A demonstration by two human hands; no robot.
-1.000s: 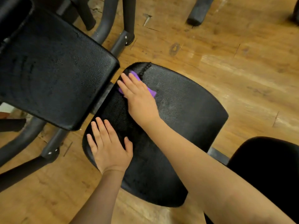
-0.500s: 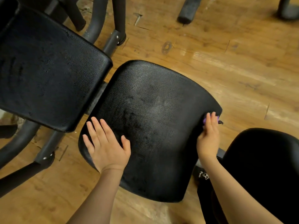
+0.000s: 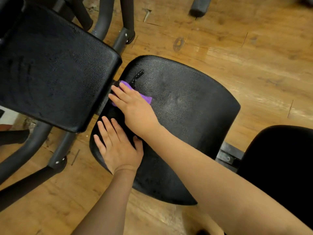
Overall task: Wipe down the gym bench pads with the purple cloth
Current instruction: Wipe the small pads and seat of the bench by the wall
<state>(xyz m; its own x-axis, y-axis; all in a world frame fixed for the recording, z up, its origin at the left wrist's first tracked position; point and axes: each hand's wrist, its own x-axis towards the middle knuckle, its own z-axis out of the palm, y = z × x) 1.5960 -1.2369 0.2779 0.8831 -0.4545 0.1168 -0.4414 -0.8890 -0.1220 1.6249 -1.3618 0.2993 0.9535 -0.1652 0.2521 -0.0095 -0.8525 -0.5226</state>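
Near the middle of the frame we see the right hand [image 3: 135, 107] lying flat, fingers straight and close together, pressing the purple cloth [image 3: 145, 97] down onto the seat pad [image 3: 191, 112]. Only a strip of the cloth shows, peeking out above the knuckles and past the fingertips; the rest is hidden under the palm. It sits at the seat pad's upper left corner, right at the gap where this pad meets the back pad [image 3: 55, 70], and the fingertips reach just to the edge of that gap.

Just below, toward the lower left of the seat pad, we find the left hand [image 3: 118, 146] resting palm down with its fingers spread slightly and holding nothing. Its thumb lies close beside the right wrist; we cannot tell whether they touch.

Across the upper left of the frame the back pad overlaps the dark metal frame tubes [image 3: 55, 155], which run down to the wooden floor [image 3: 237, 53]. At the lower right edge we see another black pad [image 3: 279, 163], standing apart from the seat pad.
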